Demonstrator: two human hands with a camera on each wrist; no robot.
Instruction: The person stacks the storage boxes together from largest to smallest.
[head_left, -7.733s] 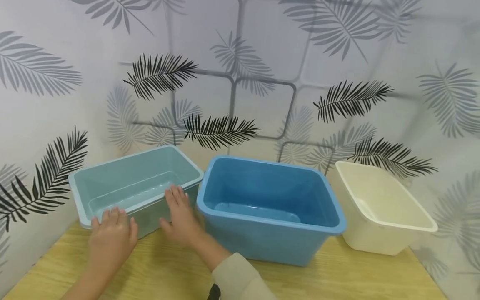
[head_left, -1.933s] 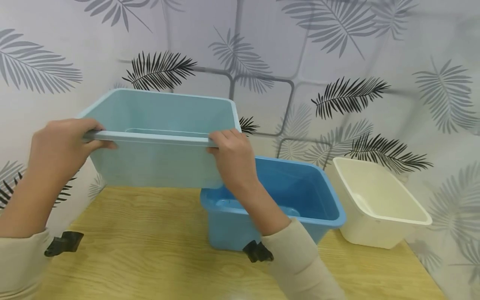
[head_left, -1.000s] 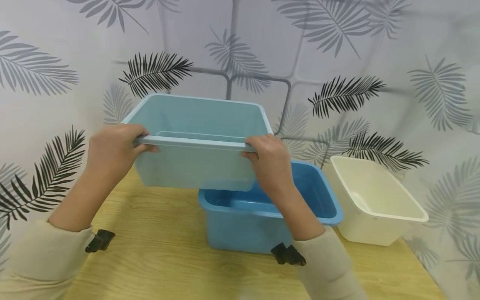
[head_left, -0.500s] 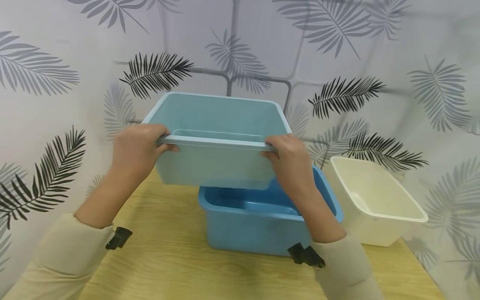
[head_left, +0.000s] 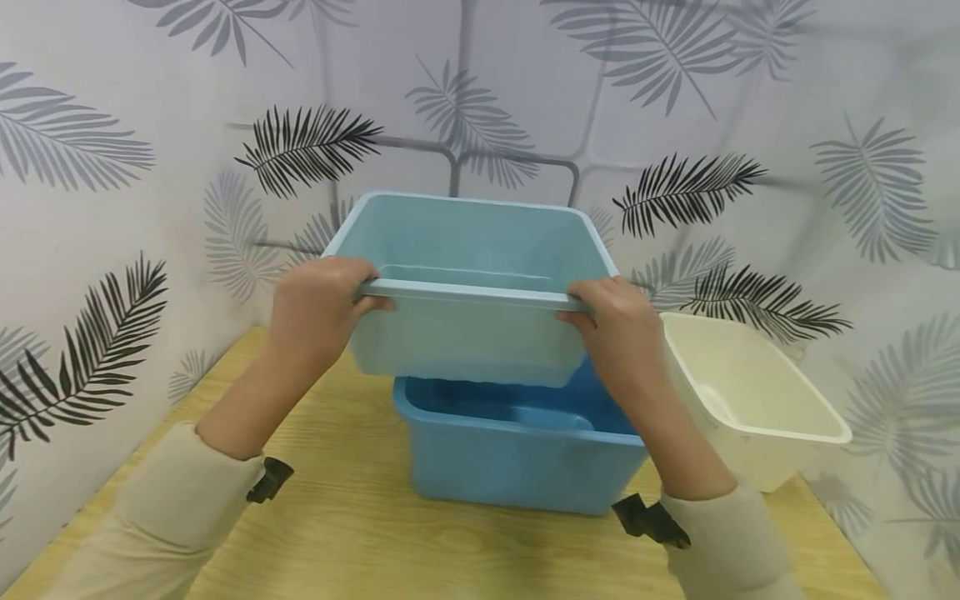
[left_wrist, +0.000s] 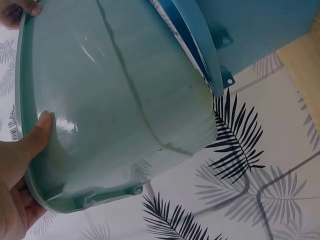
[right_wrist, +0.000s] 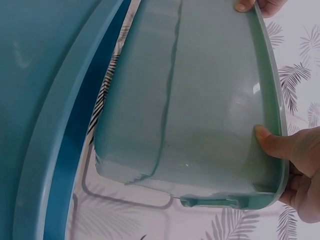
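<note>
A pale teal plastic bin [head_left: 465, 337] is held up over the blue bin [head_left: 517, 467], overlapping its opening in the head view. My left hand [head_left: 318, 312] grips the near rim at its left end, thumb on the outer wall in the left wrist view. At the rim's right end my right hand [head_left: 618, 333] holds on the same way, its thumb [right_wrist: 270, 142] pressed to the wall. Both wrist views show a gap between the teal bin's base and the blue rim [right_wrist: 55, 120]. The blue bin's back part is hidden behind the teal one.
A cream bin [head_left: 757, 383] stands right of the blue one, close beside it. All of this is on a yellow wood-grain table [head_left: 330, 517]. A wall with a leaf pattern [head_left: 480, 92] rises right behind the table and along its left side.
Both hands, first resting at the teal bin's near rim while it stood on the table at left, have gripped it, lifted it and carried it right, over the blue bin. Lately it has lowered slightly.
</note>
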